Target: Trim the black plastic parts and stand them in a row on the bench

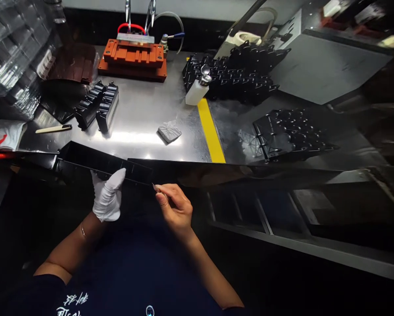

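Observation:
My left hand (109, 195), in a white glove, is closed around a long black plastic housing (88, 157), held at the table's front edge. The housing lies tilted, its left end higher in the picture, and its dark inside hides detail. My bare right hand (177, 210) pinches a small, thin blade (155, 188) between thumb and fingers. Its tip is at the right end of the housing; whether it touches cannot be made out. Beyond the hands, a crumpled grey cloth pad (170, 132) rests on the steel table (141, 109).
Two black ribbed parts (107, 107) stand at left near a cream-handled knife (54, 129). Behind them is an orange fixture (134, 57). A white pump bottle (197, 91) stands by yellow tape (211, 131). Black molded parts (233, 72) are grouped at right.

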Motion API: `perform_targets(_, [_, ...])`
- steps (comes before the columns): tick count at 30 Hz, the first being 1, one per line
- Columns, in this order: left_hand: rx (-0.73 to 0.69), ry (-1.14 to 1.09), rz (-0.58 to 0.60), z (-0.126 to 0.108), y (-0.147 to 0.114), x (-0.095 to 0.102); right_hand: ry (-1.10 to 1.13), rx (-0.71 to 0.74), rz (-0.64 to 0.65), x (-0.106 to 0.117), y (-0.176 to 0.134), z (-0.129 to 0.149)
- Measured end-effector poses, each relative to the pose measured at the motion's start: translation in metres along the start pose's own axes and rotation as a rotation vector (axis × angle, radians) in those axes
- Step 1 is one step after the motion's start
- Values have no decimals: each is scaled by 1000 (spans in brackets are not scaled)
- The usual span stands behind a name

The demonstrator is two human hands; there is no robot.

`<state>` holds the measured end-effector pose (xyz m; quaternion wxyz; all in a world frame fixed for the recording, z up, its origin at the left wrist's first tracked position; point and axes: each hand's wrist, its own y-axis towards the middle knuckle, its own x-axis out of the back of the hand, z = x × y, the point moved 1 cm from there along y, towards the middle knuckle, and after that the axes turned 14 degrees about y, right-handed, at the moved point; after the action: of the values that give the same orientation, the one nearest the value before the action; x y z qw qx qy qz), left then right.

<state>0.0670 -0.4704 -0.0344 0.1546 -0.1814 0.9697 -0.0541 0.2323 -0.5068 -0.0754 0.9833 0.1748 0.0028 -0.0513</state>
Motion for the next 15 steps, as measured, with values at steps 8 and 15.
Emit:
perform_targets(8, [-23,43,29,-2,-2,-1,-113,87,82,-1,9,5])
perform_targets(15, [-7,70,87,-3,-7,2,-107,115,22,-3,14,6])
